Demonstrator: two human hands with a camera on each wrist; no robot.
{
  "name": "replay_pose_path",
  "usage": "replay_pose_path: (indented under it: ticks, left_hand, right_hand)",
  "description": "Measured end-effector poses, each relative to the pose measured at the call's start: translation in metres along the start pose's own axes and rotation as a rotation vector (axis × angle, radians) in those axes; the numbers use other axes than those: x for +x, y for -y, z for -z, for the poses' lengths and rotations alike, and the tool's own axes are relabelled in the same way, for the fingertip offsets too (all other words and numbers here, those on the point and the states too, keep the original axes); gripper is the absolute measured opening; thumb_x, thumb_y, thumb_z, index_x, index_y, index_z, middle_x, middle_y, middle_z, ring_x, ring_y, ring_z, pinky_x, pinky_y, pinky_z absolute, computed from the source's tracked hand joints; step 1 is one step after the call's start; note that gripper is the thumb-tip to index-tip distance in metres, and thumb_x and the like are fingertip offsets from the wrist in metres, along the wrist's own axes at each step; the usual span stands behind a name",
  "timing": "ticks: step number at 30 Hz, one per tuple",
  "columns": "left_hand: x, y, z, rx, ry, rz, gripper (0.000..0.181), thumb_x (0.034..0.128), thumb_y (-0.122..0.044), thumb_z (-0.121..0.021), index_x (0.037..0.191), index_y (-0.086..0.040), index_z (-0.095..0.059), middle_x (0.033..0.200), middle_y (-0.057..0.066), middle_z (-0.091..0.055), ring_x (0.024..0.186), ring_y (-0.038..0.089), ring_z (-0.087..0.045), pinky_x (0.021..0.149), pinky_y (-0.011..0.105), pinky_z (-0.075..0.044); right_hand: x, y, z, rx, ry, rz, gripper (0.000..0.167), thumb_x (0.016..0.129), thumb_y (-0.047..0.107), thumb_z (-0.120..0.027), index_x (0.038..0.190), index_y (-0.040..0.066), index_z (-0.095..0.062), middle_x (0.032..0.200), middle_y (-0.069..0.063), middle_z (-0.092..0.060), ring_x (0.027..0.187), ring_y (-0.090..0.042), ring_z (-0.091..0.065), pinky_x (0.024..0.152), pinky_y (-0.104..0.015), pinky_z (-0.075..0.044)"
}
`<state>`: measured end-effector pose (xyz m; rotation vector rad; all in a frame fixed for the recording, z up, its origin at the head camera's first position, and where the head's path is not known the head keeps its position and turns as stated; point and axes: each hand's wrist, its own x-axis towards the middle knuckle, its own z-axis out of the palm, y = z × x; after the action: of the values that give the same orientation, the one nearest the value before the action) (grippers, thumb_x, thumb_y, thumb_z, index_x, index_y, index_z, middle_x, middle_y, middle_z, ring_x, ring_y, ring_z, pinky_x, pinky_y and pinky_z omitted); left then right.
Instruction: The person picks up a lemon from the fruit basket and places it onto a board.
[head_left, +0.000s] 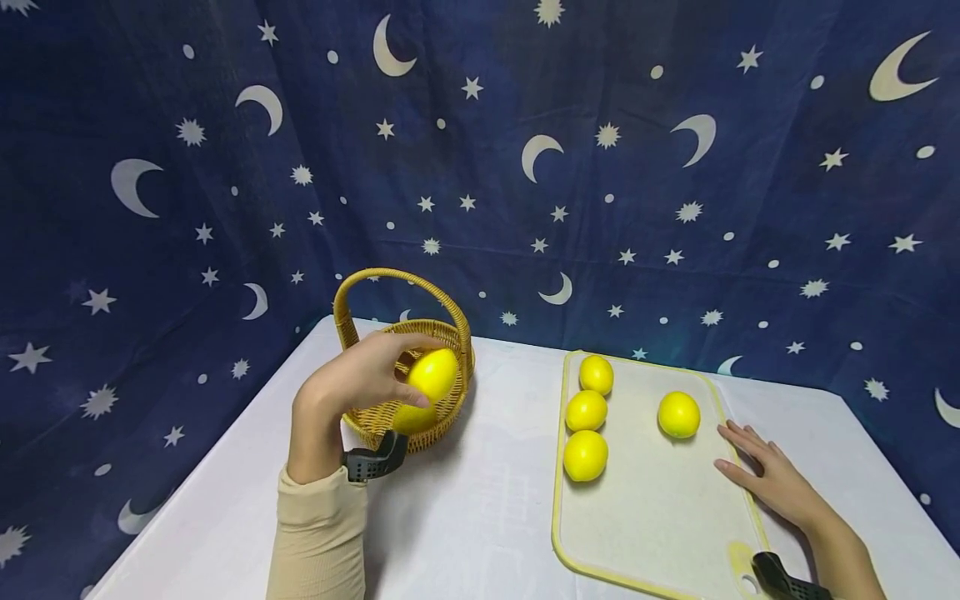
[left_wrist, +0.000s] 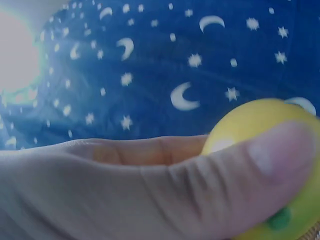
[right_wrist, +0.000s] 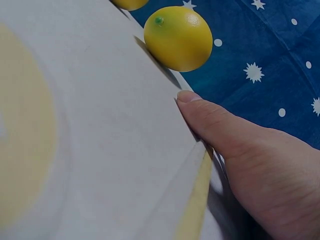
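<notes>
My left hand (head_left: 367,371) grips a yellow lemon (head_left: 435,372) between thumb and fingers, over the wicker basket (head_left: 450,337). Below it, a second lemon (head_left: 412,420) lies in the basket, partly hidden by the hand and the held lemon. In the left wrist view the thumb presses on the held lemon (left_wrist: 250,117), whose green stem spot shows. My right hand (head_left: 772,475) lies at the right edge of the white cutting board (head_left: 645,517), fingers spread and fairly straight, holding nothing. Left of that hand, apart from it, one lemon (head_left: 678,415) sits on the board.
Three more lemons form a column along the board's left side: a far one (head_left: 596,375), a middle one (head_left: 587,410) and a near one (head_left: 586,456). The basket's tall arched handle (head_left: 397,273) rises above its rim. A dark blue star-patterned cloth (head_left: 480,167) hangs behind the white table (head_left: 480,517).
</notes>
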<state>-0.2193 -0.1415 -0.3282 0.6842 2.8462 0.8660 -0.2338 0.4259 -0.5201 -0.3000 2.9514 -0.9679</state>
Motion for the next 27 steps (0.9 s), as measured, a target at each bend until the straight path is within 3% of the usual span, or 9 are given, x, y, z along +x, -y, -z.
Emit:
replay_pose_path:
  ticks: [6, 13, 17, 21, 27]
  left_hand:
    - [0.002, -0.029, -0.009, 0.057, 0.039, -0.139, 0.066, 0.0679, -0.022, -0.086, 0.128, -0.023, -0.059, 0.114, -0.01, -0.063, 0.095, 0.009, -0.057, 0.086, 0.027, -0.05]
    - [0.022, -0.059, -0.034, 0.135, 0.107, -0.237, 0.064, 0.071, -0.026, -0.084, 0.129, -0.021, -0.057, 0.117, -0.01, -0.063, 0.095, 0.007, -0.058, 0.086, 0.023, -0.05]
    - [0.036, -0.071, -0.053, 0.161, 0.111, -0.314, 0.065, 0.0724, -0.026, -0.083, 0.131, -0.018, -0.056, 0.123, -0.007, -0.062, 0.097, 0.007, -0.058, 0.083, 0.02, -0.05]
    - [0.049, -0.082, -0.074, 0.16, 0.069, -0.402, 0.067, 0.0727, -0.029, -0.082, 0.132, -0.016, -0.055, 0.124, -0.005, -0.062, 0.094, 0.005, -0.057, 0.08, 0.015, -0.047]
    - [0.066, -0.094, -0.107, 0.109, -0.075, -0.475, 0.072, 0.0736, -0.033, -0.081, 0.136, -0.015, -0.051, 0.129, -0.002, -0.059, 0.102, 0.007, -0.059, 0.087, 0.015, -0.047]
  right_hand:
    - [0.001, -0.001, 0.0, 0.006, -0.002, 0.005, 0.074, 0.092, 0.041, -0.058, 0.147, 0.0, -0.03, 0.151, -0.033, -0.017, 0.141, -0.052, 0.001, 0.111, -0.059, 0.018]
    - [0.003, -0.002, 0.001, 0.011, -0.009, 0.014, 0.073, 0.092, 0.041, -0.058, 0.147, 0.001, -0.03, 0.151, -0.033, -0.017, 0.141, -0.051, 0.001, 0.111, -0.059, 0.018]
    - [0.002, -0.002, 0.001, 0.011, -0.015, 0.021, 0.073, 0.092, 0.04, -0.059, 0.147, 0.001, -0.03, 0.151, -0.033, -0.017, 0.141, -0.052, 0.0, 0.111, -0.059, 0.017]
    - [0.001, -0.002, 0.002, 0.019, -0.013, 0.019, 0.072, 0.092, 0.039, -0.059, 0.146, 0.001, -0.031, 0.151, -0.033, -0.018, 0.141, -0.052, 0.0, 0.111, -0.06, 0.017]
    - [0.0, -0.001, 0.002, 0.021, -0.002, 0.0, 0.074, 0.092, 0.042, -0.059, 0.147, 0.001, -0.03, 0.151, -0.032, -0.017, 0.141, -0.051, 0.0, 0.111, -0.06, 0.017]
